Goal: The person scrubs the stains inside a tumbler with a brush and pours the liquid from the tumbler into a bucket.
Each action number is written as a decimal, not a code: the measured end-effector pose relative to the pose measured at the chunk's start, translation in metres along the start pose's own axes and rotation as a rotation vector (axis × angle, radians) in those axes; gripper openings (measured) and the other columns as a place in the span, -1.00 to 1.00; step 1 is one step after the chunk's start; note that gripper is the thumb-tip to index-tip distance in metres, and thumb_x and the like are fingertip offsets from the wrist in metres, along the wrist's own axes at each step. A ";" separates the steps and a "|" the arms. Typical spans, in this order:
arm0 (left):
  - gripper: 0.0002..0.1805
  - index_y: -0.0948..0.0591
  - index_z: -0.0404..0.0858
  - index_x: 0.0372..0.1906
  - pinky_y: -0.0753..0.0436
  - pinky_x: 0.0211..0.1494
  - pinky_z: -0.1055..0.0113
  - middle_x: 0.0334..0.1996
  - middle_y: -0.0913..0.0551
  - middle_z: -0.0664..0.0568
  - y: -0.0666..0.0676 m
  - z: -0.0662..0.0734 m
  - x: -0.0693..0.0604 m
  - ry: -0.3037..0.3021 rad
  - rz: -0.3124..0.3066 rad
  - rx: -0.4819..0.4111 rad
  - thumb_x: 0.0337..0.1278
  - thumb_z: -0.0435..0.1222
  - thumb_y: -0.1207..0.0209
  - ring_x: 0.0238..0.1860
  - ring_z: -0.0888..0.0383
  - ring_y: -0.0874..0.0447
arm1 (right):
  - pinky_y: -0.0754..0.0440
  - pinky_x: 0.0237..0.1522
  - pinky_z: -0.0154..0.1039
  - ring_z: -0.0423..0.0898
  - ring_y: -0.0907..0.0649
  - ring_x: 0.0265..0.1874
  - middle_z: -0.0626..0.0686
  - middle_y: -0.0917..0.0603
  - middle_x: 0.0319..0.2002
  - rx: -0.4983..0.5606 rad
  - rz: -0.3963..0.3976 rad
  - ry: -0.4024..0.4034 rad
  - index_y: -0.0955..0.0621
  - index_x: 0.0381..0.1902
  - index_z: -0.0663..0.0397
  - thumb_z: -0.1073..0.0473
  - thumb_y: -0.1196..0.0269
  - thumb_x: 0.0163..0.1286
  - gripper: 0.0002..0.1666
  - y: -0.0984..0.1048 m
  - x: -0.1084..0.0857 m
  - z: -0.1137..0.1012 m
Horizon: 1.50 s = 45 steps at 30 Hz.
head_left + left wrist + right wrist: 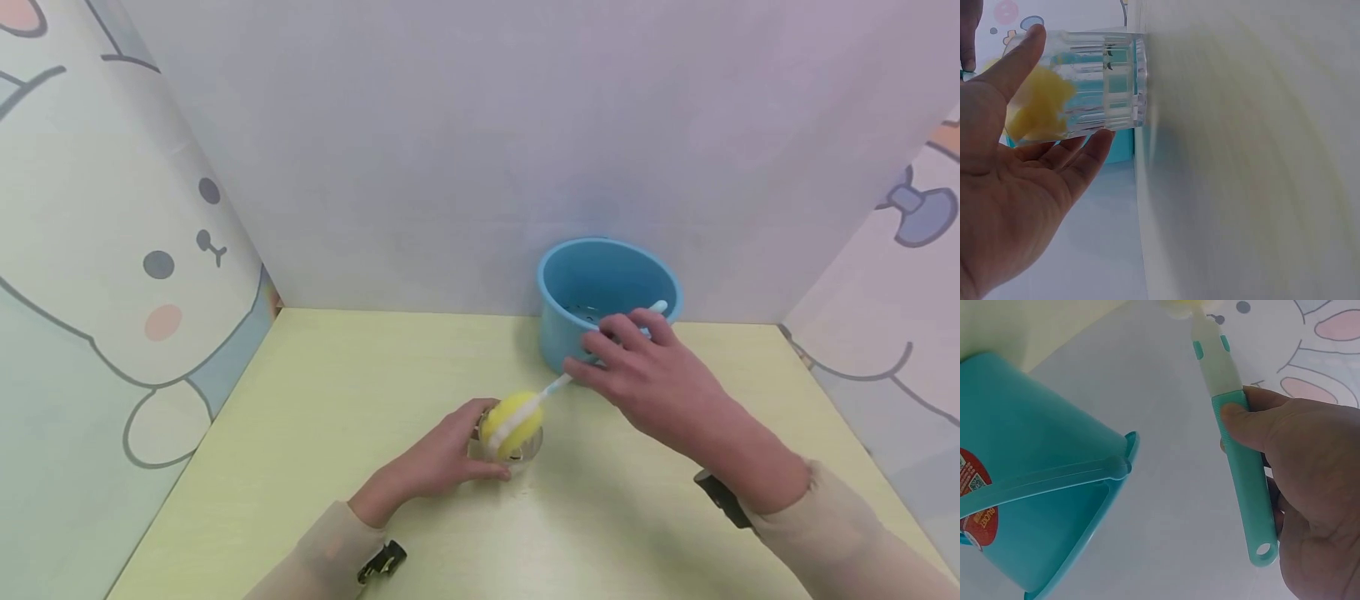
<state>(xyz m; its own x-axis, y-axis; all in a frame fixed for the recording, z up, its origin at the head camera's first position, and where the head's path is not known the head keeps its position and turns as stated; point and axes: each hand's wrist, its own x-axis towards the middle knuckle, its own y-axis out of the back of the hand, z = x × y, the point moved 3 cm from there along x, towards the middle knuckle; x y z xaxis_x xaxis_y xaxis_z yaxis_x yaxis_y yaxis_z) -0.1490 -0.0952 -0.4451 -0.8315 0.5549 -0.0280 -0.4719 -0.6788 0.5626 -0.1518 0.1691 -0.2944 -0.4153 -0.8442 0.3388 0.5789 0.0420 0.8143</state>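
A clear ribbed glass point(1094, 81) stands on the table, and my left hand point(442, 450) grips it around the side, thumb on one side and fingers on the other. The yellow sponge head point(512, 423) of a brush is at the glass's mouth; in the left wrist view the yellow sponge point(1044, 103) shows within the upper part of the glass. My right hand point(656, 387) holds the brush by its handle; in the right wrist view its thumb and fingers pinch the teal handle point(1244, 481). The glass partly hides the left fingers.
A blue bucket point(555, 329) with holes in its bottom stands at the table's back edge, behind the right hand. Its handle point(1054, 481) hangs against its side. A plain wall point(420, 167) rises behind the table, with cartoon-printed panels point(90, 208) at both sides.
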 end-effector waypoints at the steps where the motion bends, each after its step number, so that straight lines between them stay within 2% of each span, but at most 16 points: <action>1: 0.02 -0.31 -0.23 0.55 -0.63 0.32 0.04 0.22 -0.56 0.10 0.000 0.000 0.000 -0.002 0.001 0.000 0.08 -0.02 -0.60 0.19 0.10 -0.61 | -0.50 0.04 0.20 0.23 -0.52 -0.01 0.16 -0.61 -0.04 -0.001 0.005 -0.002 -0.72 0.10 -0.09 0.31 -0.70 -0.02 -0.31 -0.001 0.000 0.001; 9: 0.00 -0.32 -0.19 0.54 -0.62 0.33 0.06 0.24 -0.55 0.13 -0.001 -0.001 0.001 -0.006 0.003 0.014 0.10 0.01 -0.58 0.20 0.12 -0.59 | -0.51 -0.01 0.20 0.23 -0.52 -0.06 0.16 -0.59 -0.08 0.024 0.043 -0.014 -0.72 0.08 -0.07 0.38 -0.66 0.00 -0.34 -0.006 -0.004 0.007; 20: 0.01 -0.31 -0.18 0.55 -0.63 0.31 0.09 0.23 -0.55 0.14 -0.001 -0.001 0.000 0.011 0.005 0.031 0.09 0.01 -0.58 0.19 0.13 -0.59 | -0.52 -0.01 0.24 0.21 -0.53 -0.03 0.13 -0.61 -0.05 0.030 0.011 -0.028 -0.70 0.09 -0.12 0.38 -0.67 -0.03 -0.30 -0.005 -0.011 0.015; 32: 0.00 -0.31 -0.21 0.56 -0.61 0.34 0.12 0.33 -0.52 0.07 -0.001 -0.002 0.000 -0.004 0.002 0.041 0.12 0.02 -0.57 0.25 0.11 -0.56 | -0.51 -0.02 0.28 0.24 -0.52 -0.02 0.13 -0.62 -0.06 0.056 0.000 -0.028 -0.72 0.09 -0.12 0.44 -0.66 -0.06 -0.28 0.004 -0.022 0.022; 38: -0.01 -0.32 -0.21 0.54 -0.61 0.34 0.14 0.27 -0.53 0.11 0.000 -0.001 0.000 -0.014 0.001 0.035 0.11 0.01 -0.58 0.23 0.13 -0.56 | -0.49 -0.03 0.30 0.25 -0.52 -0.04 0.12 -0.62 -0.09 0.089 -0.003 -0.026 -0.67 0.06 -0.12 0.52 -0.59 -0.09 -0.25 0.010 -0.025 0.024; 45: -0.01 -0.33 -0.22 0.54 -0.61 0.34 0.12 0.27 -0.54 0.09 -0.001 -0.001 0.000 -0.011 0.003 0.027 0.10 -0.02 -0.59 0.23 0.12 -0.57 | -0.49 -0.04 0.30 0.25 -0.52 -0.03 0.12 -0.64 -0.08 0.110 -0.001 -0.027 -0.67 0.05 -0.13 0.52 -0.59 -0.08 -0.26 0.012 -0.026 0.021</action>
<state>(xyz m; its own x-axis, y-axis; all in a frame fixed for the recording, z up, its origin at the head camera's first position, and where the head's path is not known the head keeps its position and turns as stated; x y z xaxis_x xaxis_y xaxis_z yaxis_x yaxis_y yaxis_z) -0.1492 -0.0952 -0.4464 -0.8297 0.5579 -0.0170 -0.4609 -0.6677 0.5845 -0.1487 0.2028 -0.2831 -0.4355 -0.8298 0.3490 0.4987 0.1004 0.8609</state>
